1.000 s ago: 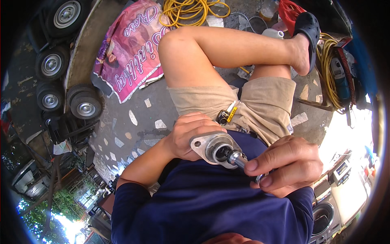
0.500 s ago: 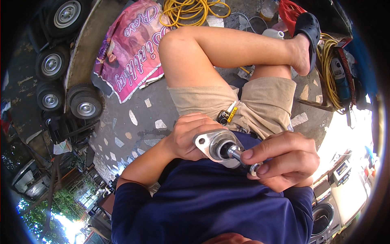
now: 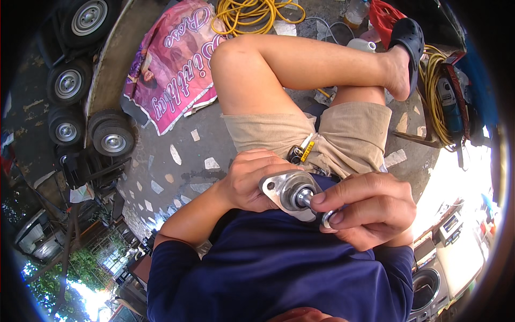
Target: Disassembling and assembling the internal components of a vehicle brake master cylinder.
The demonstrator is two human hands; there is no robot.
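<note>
Black tyre with a silver rim (image 3: 113, 141) sits at the left edge of the grey stone-chip floor (image 3: 185, 161), and there's open floor between it and the person's elbow. Left hand (image 3: 255, 180) is curled tight round a silver metal housing with a flanged end (image 3: 276, 191), held up over the lap. Shiny silver rod (image 3: 304, 197) pokes out of its round bore. Clear plastic bottle (image 3: 355, 13), amber stuff inside, far edge. Right hand (image 3: 373, 209) is bent inward, fingertips pinched on the rod.

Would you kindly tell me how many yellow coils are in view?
2: a yellow coil at the top centre and a second yellow coil toward the upper right; others may be hidden.
</note>
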